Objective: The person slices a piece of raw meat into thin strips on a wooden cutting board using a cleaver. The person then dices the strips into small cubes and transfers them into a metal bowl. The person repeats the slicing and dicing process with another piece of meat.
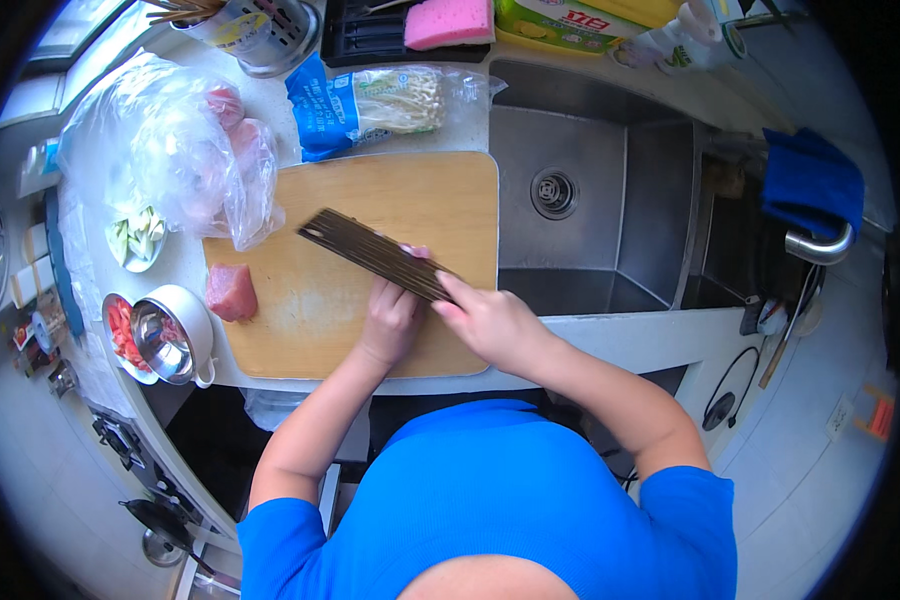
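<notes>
My right hand (485, 320) is closed round the handle end of a cleaver (370, 252), its broad dark blade slanting up to the left above the wooden cutting board (300, 345). Close against the blade's near edge is my left hand (395, 318), its fingers curled together and their tips hidden. A small pink bit (417, 251) shows just past the blade; I cannot tell for sure whether it is meat. Near the board's left edge lies a chunk of raw meat (231, 292), apart from both hands.
Left of the board are a plastic bag (170, 140) of meat, a bowl of cut green vegetable (138, 238), a plate of red pieces (125, 335) and a tilted white enamel mug (185, 330). Behind lies a pack of enoki mushrooms (400, 100). A steel sink (560, 250) adjoins the right.
</notes>
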Tool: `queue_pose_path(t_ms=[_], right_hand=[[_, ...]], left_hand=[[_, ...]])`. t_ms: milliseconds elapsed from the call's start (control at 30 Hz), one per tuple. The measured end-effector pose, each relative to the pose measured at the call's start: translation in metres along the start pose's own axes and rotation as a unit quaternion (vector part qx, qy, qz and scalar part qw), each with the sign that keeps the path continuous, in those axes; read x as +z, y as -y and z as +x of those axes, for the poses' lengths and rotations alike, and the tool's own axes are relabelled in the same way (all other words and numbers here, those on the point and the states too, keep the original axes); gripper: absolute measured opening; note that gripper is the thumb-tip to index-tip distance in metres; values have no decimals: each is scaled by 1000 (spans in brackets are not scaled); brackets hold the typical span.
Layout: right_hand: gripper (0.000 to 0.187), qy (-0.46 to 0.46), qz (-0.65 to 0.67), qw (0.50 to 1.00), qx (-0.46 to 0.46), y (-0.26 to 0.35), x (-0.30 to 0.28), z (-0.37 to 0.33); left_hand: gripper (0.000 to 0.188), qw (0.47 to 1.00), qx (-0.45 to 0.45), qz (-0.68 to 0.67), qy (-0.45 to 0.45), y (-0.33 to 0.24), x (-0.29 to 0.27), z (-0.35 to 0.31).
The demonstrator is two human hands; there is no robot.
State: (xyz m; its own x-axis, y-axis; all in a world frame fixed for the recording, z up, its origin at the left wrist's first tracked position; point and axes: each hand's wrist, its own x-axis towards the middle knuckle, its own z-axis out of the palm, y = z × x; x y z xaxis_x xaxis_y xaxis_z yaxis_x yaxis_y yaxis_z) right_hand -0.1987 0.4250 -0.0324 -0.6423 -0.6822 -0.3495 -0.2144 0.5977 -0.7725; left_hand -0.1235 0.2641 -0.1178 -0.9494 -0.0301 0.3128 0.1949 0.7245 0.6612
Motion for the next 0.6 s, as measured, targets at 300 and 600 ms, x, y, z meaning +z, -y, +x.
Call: queue_pose_path(t_ms=[300,600], right_hand=[[42,-40,80,994,59,-25,-21,-50],[42,80,24,991,108,12,-34,-71]], left_hand=[[22,999,-17,-40,-26,-11,-12,11],[35,998,-52,-40,-9,-12,-12,-1]])
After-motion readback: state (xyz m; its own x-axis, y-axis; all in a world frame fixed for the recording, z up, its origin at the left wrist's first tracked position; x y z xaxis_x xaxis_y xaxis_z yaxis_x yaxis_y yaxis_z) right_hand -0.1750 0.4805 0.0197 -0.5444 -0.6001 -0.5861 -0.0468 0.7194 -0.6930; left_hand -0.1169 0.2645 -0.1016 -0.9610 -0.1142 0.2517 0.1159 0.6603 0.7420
